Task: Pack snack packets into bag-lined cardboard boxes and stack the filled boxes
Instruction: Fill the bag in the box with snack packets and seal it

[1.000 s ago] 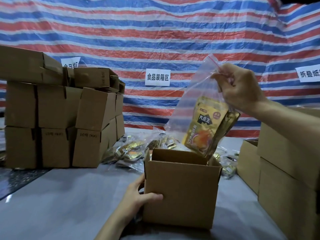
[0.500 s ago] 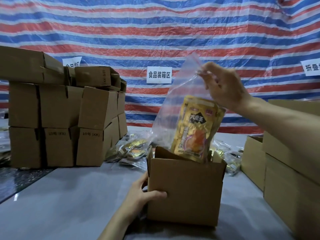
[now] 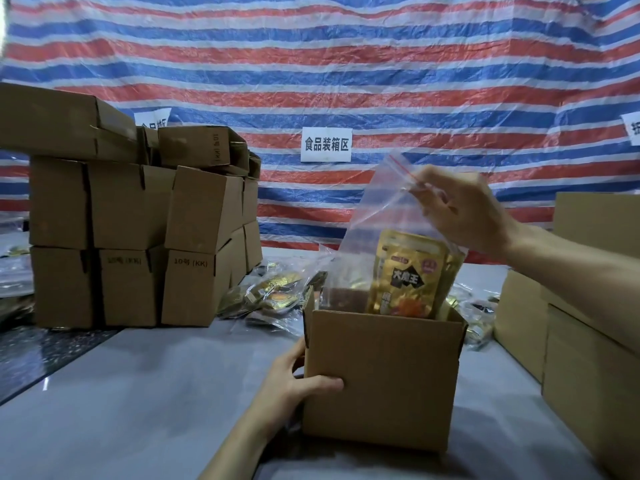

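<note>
An open cardboard box [image 3: 381,379] stands on the grey table in front of me. My left hand [image 3: 294,379] grips its near left corner, thumb on the front face. My right hand [image 3: 460,213] pinches the top edge of a clear zip bag [image 3: 374,216] with a red seal line. Gold snack packets [image 3: 408,275] sit inside the bag. The bag's lower part is down inside the box, hidden by the box wall.
A stack of closed cardboard boxes [image 3: 131,230] fills the left side. More boxes [image 3: 588,306] stand at the right. Several loose bagged snack packets [image 3: 273,296] lie on the table behind the open box. A striped tarp with a white sign [image 3: 326,144] hangs behind.
My right hand has lowered the bag of packets from above the box into it. My left hand has kept its hold on the box corner.
</note>
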{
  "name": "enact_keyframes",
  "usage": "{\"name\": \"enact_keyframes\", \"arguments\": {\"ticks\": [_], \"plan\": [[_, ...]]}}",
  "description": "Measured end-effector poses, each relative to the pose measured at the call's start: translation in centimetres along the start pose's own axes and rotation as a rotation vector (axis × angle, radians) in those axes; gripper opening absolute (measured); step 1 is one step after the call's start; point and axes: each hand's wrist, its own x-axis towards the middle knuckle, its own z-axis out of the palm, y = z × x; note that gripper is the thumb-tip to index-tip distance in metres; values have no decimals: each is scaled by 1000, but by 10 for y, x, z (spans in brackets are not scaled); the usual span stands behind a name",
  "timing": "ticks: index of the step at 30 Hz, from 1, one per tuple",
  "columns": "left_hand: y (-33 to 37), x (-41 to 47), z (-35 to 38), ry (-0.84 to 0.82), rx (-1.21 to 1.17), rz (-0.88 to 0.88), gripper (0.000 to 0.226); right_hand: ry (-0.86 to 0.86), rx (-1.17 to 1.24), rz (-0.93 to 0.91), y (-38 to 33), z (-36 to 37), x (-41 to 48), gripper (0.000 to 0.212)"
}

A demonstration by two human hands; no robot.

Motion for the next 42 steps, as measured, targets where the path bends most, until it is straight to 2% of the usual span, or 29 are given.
{"name": "enact_keyframes", "arguments": {"ticks": [2,5,9,11,12,14,16,17,19,22,24,29,34,39,42], "plan": [[0,0,0,-2,-6,-1,73,-112,-6,-67,0,2,-5,22],[0,0,1,-5,-13,-1,74,-265,-163,-114,6,6,-16,13],[2,-1,2,4,-28,1,68,-198,-225,72,13,10,-22,15],[1,-1,2,8,-28,-2,67,-146,-139,104,8,13,-22,14],[1,-1,2,10,-30,-4,68,-178,-54,121,4,16,-22,14],[1,-1,2,8,-30,-2,70,-431,143,228,-8,20,-20,18],[0,-1,2,4,-28,8,72,-745,246,376,-18,24,-20,36],[0,-1,2,4,-31,12,73,-842,269,445,-21,26,-20,43],[0,0,3,6,-42,16,74,-951,277,533,-27,28,-22,40],[0,0,3,6,-44,28,76,-1047,209,548,-33,33,-27,23],[-1,-1,3,5,-47,31,76,-1019,231,556,-36,34,-30,19],[-2,0,2,2,-56,25,75,-859,500,717,-33,21,-22,20],[-4,0,1,14,-65,21,71,-1004,389,701,-32,19,-22,29],[-3,0,2,8,-59,29,70,-813,164,653,-27,17,-24,39],[-3,0,2,14,-60,34,70,-725,186,535,-31,21,-29,34]]}}
